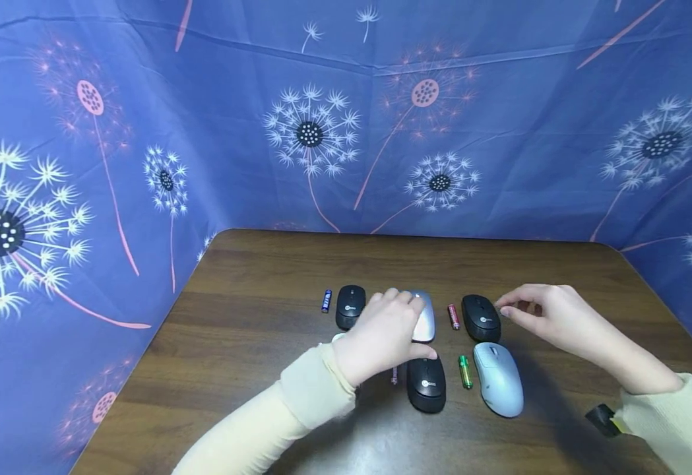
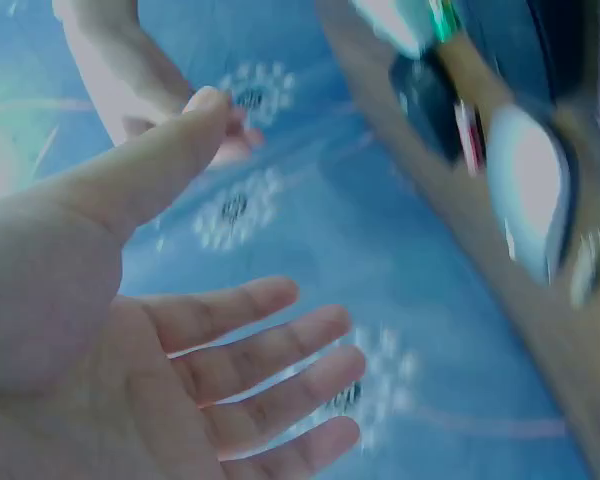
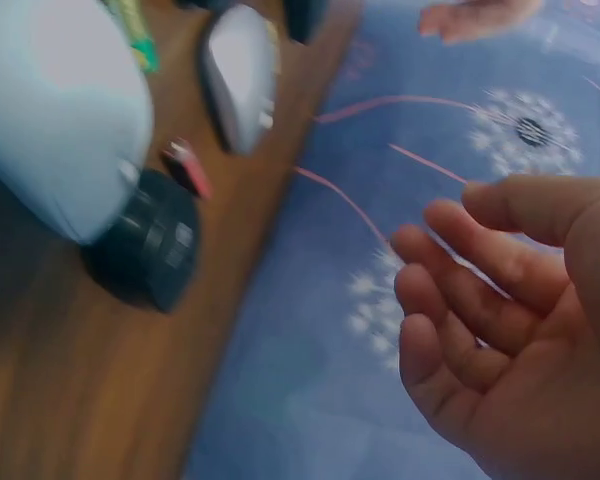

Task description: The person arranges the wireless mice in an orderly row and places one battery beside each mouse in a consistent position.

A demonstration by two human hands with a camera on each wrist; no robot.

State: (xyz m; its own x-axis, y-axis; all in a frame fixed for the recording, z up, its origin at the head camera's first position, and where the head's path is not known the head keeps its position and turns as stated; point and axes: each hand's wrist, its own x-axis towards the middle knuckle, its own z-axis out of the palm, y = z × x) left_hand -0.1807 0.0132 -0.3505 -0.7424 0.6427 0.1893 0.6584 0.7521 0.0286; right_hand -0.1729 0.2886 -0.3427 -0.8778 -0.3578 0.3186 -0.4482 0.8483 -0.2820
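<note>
My left hand (image 1: 381, 333) hovers above the middle of the mice, hiding parts of them. In the left wrist view its fingers (image 2: 270, 335) are spread and the palm holds nothing. Under and around it are a silver mouse (image 1: 425, 323), a black mouse (image 1: 427, 389) and another black mouse (image 1: 350, 305). My right hand (image 1: 550, 316) is just right of a third black mouse (image 1: 481, 318). Its fingers (image 3: 490, 265) curl loosely around nothing in the right wrist view. Below that mouse sits a pale blue mouse (image 1: 500, 382).
Batteries lie between the mice: a blue one (image 1: 326, 301), a red one (image 1: 454, 316), a green one (image 1: 465, 371) and a purple one (image 1: 394, 376), partly under my left arm. A blue dandelion-print cloth (image 1: 357, 204) hangs behind the wooden table (image 1: 251, 297).
</note>
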